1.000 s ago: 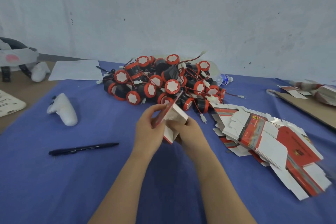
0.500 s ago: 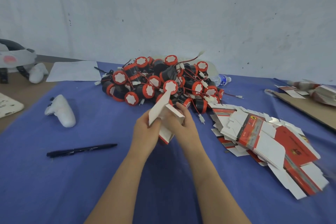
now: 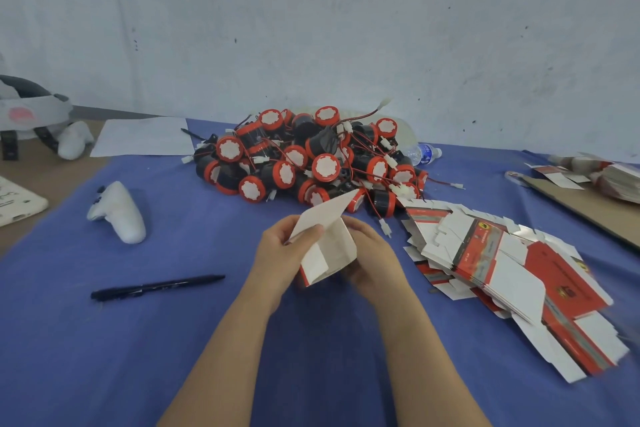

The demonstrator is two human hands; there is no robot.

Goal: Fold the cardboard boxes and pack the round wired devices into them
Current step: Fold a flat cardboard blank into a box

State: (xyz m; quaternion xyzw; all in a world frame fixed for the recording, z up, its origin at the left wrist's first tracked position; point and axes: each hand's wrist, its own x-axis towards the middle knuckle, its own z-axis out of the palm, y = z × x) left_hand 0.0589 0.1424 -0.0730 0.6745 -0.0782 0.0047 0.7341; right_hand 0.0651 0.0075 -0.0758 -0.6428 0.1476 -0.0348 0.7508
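A pale, scuffed wall [image 3: 311, 28] backs the worktop [image 3: 104, 357], which a blue cloth covers in front of you. To your right a slumped stack of flat cardboard boxes [image 3: 512, 274], red and white, fans across the cloth toward the near edge. At the far middle sits a heap of round wired devices [image 3: 304, 159], black bodies with red rims and white faces, their red leads and white plugs tangled through the pile. The near edge of the heap lies just beside the far corner of the flat stack.

Your left grip [image 3: 277, 260] and right grip [image 3: 374, 260] meet near the middle of the worktop, in front of the heap and to the left of the stack. Between them you hold one half-folded box [image 3: 332, 246], white inside facing you, clear of the cloth. The left grip pinches its raised flap, thumb on top. The right grip curls round the box's right side from behind.

A white sheet of paper [image 3: 142, 137] lies at the far left edge of the cloth, a grey headset [image 3: 31, 111] beyond it on the bare brown top. A white handheld controller [image 3: 119, 213] rests on the cloth to your left, a black pen [image 3: 156, 287] nearer you. A small water bottle [image 3: 424, 153] lies on its side behind the heap.
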